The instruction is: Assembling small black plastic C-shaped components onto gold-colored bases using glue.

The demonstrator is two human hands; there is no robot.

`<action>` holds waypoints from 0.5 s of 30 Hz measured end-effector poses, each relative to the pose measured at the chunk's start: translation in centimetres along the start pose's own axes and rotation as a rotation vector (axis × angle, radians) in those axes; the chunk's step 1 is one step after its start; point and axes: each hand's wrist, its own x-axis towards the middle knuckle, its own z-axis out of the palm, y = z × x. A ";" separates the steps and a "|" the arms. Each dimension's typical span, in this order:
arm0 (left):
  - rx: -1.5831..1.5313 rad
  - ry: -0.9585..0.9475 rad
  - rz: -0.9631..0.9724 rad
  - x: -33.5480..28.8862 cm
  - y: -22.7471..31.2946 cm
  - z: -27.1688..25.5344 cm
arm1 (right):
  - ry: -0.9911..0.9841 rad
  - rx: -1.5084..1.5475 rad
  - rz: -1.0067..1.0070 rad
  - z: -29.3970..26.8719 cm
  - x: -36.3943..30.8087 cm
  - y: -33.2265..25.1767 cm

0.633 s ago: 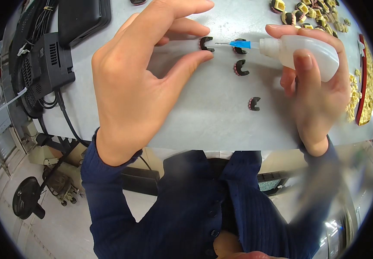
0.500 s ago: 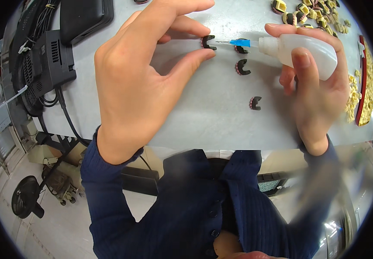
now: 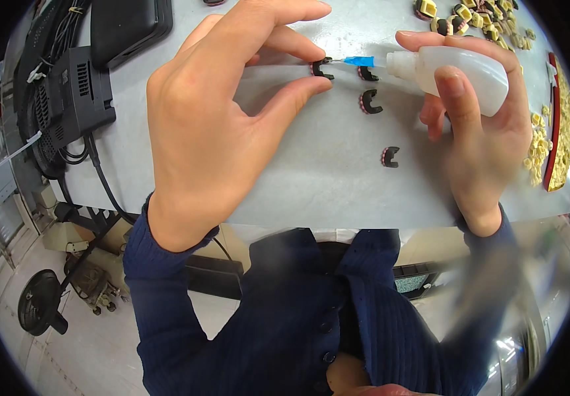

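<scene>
My left hand (image 3: 215, 125) pinches a small black C-shaped piece (image 3: 322, 68) between thumb and forefinger. It resembles a miniature jaw, its opening facing right. My right hand (image 3: 483, 125) grips a translucent white squeeze bottle (image 3: 460, 72) lying on its side, with a blue needle tip (image 3: 361, 61) pointing left. The thin needle reaches the upper arm of the held piece; whether liquid comes out is too small to tell. Similar black pieces with pink, toothed outer edges lie on the grey table: one just behind the needle (image 3: 368, 73), one below it (image 3: 369, 102), another nearer me (image 3: 390, 157).
A heap of cream and dark jaw-like pieces (image 3: 473, 20) lies at the far right. Small cream bits (image 3: 537, 152) lie beside a red-edged tray (image 3: 552, 162) of more. At left are a black device (image 3: 80, 92), a black case (image 3: 133, 30) and cables (image 3: 103, 178).
My right hand has moved the bottle slightly left and up, bringing the needle onto the upper arm of the held piece. My left hand has shifted a little right.
</scene>
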 end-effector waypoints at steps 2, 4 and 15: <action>-0.004 0.006 0.008 -0.1 -0.2 0.0 | 0.007 -0.011 0.002 0.0 -0.1 0.1; -0.009 0.013 0.017 -0.1 -0.3 0.1 | 0.016 -0.023 0.005 0.0 -0.1 0.2; -0.035 0.048 0.069 -0.2 -1.1 0.5 | 0.011 0.032 0.074 -0.1 -0.2 -0.1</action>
